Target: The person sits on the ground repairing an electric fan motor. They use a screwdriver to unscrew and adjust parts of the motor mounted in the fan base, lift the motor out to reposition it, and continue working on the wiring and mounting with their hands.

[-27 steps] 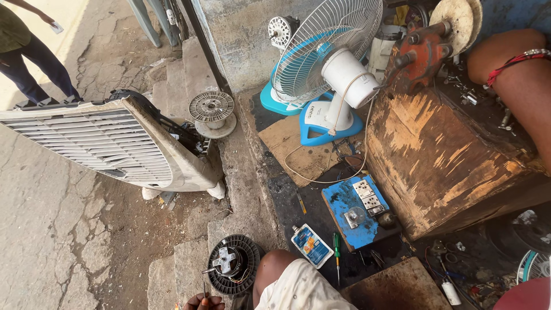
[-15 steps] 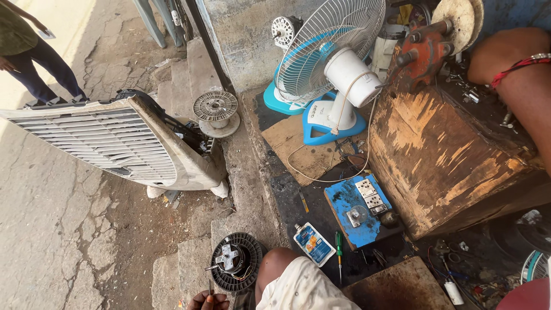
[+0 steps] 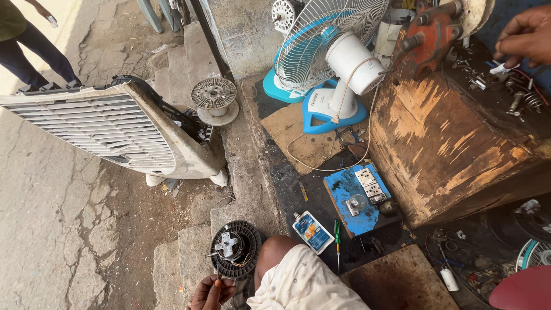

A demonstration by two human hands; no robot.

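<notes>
My left hand [image 3: 211, 293] is at the bottom edge, its fingers closed around a thin dark tool that points up at a round black fan motor housing [image 3: 235, 248] on a stone step. My bent knee in pale cloth [image 3: 287, 275] is right beside it. My right hand [image 3: 525, 35] reaches in at the top right over a worn wooden workbench [image 3: 453, 143]. Its fingertips are curled down by a small white piece [image 3: 505, 68] among springs and screws. I cannot see whether they grip it.
A blue and white table fan [image 3: 333, 51] stands behind a blue switchboard [image 3: 359, 198], a green screwdriver [image 3: 337, 235] and a small packet [image 3: 313, 231]. A white cooler grille [image 3: 109, 129] leans at the left, near a round metal rotor [image 3: 213, 97]. Another person's legs [image 3: 34, 51] stand at the top left.
My right forearm with its red bangle has pulled back out of view, leaving only the hand over the bench. The view has shifted slightly. My left hand stays by the motor.
</notes>
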